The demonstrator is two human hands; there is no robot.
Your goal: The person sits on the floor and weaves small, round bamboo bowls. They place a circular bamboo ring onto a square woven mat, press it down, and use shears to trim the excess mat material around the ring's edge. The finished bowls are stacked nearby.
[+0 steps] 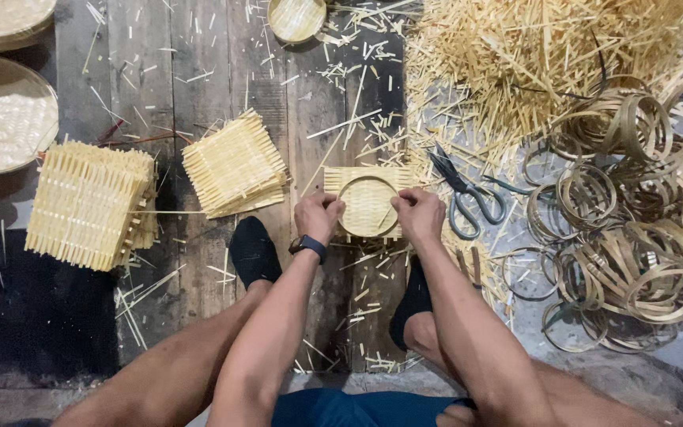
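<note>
**Desk:** What do your hands hold on that wooden floor?

**Caption:** Your left hand and right hand both press on a round bamboo ring, one on each side, at nine and three o'clock of the hoop. The ring lies on a square woven bamboo mat, near the middle of the view. Fingers of both hands curl tight over the rim; thumbs bear down on it. A dark watch sits on your left wrist.

**Desk:** And around the mat?

**Caption:** At three o'clock of the mat, just beside your right hand, lies a pair of scissors with grey handles. Farther on at three to four o'clock, a heap of loose bamboo rings spreads over the floor. At one o'clock rises a pile of cut bamboo strips. At nine o'clock sits a small stack of woven squares, and beyond it, well apart, a bigger stack of woven mats. At twelve o'clock, near the top edge, rests a small round finished tray; larger round trays lie at ten o'clock by the left edge.

**Desk:** Your feet?

**Caption:** Both wear dark socks, planted at six o'clock of the mat, amid scattered offcuts.
</note>
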